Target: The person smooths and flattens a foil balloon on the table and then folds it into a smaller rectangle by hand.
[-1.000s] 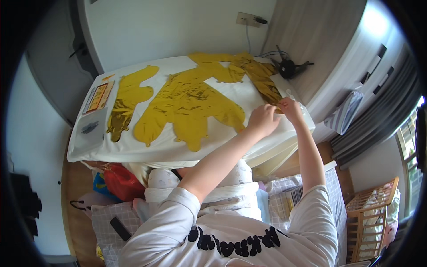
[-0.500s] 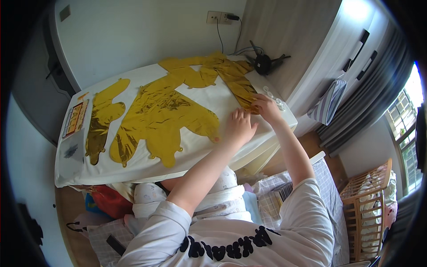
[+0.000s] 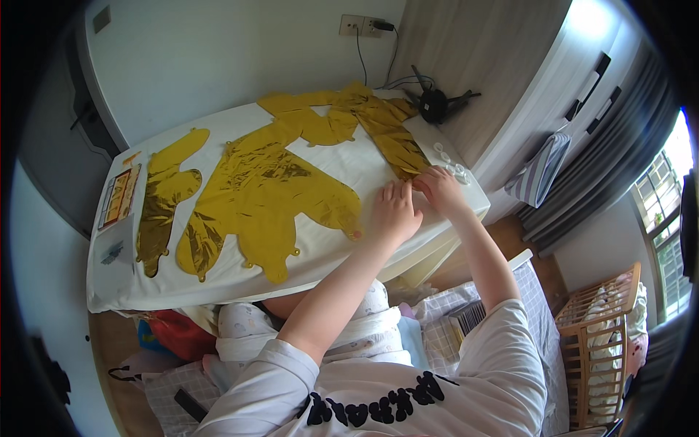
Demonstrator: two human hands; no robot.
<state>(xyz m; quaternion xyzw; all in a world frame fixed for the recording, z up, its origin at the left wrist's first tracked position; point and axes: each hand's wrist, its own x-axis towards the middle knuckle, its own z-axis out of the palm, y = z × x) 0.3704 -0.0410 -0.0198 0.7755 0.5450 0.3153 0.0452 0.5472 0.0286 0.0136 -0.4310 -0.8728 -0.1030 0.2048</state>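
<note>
Several flat, uninflated gold foil balloons [image 3: 266, 193] lie spread over a white-covered table [image 3: 182, 288]. A long gold foil balloon piece [image 3: 389, 142] runs from the far pile toward me at the right. My right hand [image 3: 442, 191] is closed at its near end, fingers bent and pinching the foil; the fingertips are partly hidden. Close beside it, my left hand [image 3: 397, 213] rests on the table with its fingers stretched forward at the foil's near edge. On the left lies a separate curved gold balloon [image 3: 164, 197].
A black router [image 3: 434, 106] with antennas stands at the back right, cables running to the wall outlet [image 3: 362, 26]. Small white rings [image 3: 459, 172] lie just right of my right hand. A printed sheet [image 3: 120, 197] is at the left edge. A wooden crib [image 3: 597, 342] stands at right.
My right hand has come nearer and lower, drawing close to the left hand at the foil's near end. The left hand has stayed almost in place.
</note>
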